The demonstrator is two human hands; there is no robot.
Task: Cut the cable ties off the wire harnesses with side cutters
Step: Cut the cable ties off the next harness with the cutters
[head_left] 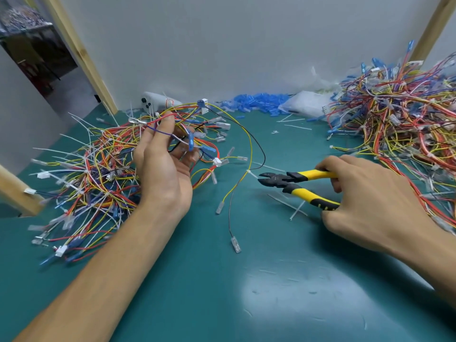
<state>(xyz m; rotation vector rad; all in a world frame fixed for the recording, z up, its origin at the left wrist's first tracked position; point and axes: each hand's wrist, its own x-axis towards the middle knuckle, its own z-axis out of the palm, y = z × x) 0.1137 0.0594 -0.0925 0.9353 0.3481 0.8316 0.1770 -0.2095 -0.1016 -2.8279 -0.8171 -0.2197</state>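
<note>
My left hand (162, 169) pinches the harness (190, 144) up, right hand (365, 196) grips open cutters (293, 180) at the tie (249, 172); next squeeze, clear of wires.

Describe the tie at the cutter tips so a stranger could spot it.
On the green mat, between the two wire heaps, the right hand holds yellow-handled cutters. Their open tips point left at a small white tie. Unlike the loose ties on the mat, it binds a yellow wire and a black wire hanging from the harness in the left hand.
</note>
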